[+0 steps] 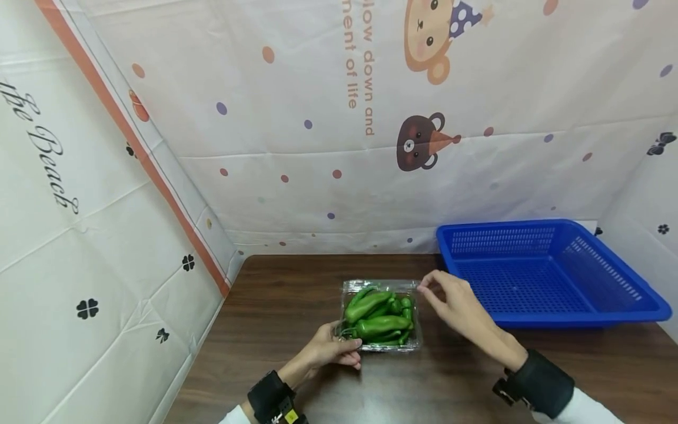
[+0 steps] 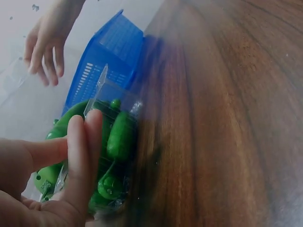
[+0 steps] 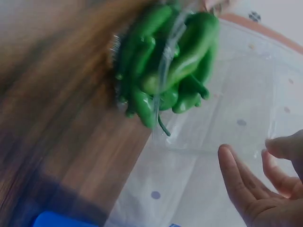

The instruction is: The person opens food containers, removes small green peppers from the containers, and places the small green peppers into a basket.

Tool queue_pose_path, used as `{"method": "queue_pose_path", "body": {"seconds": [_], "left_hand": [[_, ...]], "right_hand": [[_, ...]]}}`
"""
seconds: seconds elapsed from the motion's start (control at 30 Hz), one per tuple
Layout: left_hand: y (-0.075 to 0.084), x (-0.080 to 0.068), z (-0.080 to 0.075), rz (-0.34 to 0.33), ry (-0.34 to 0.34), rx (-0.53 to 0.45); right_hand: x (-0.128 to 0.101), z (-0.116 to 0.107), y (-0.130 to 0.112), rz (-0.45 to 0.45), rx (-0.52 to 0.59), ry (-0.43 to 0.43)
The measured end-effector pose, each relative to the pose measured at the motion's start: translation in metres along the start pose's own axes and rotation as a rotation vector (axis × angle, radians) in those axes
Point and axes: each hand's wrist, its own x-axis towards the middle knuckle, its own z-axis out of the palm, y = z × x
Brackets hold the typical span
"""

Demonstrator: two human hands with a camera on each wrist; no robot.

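Note:
A clear plastic box filled with green peppers sits on the dark wooden table. My left hand grips the box's near left corner, thumb and fingers pinching its edge; the left wrist view shows the fingers lying against the box. My right hand hovers at the box's far right corner with relaxed, spread fingers. In the right wrist view the right hand holds nothing and sits apart from the peppers.
An empty blue perforated basket stands on the table right of the box, close behind my right hand, also seen as the basket. Patterned white sheets wall the table at the back and both sides.

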Motion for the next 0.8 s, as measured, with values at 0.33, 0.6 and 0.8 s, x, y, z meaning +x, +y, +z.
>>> {"method": "queue_pose_path", "body": {"seconds": [0.33,0.6,0.8], "left_hand": [[-0.002,-0.003,-0.005,-0.038,-0.066,0.065],[-0.005,-0.003,-0.007,-0.016,-0.086,0.083],[-0.007,-0.004,-0.009,0.007,-0.085,0.112]], "right_hand": [[0.031,-0.006,0.014,0.389,0.322,-0.187],[0.023,-0.002,0.017,0.426,0.343,-0.219],[0.023,-0.002,0.015,0.338,0.245,-0.186]]}}
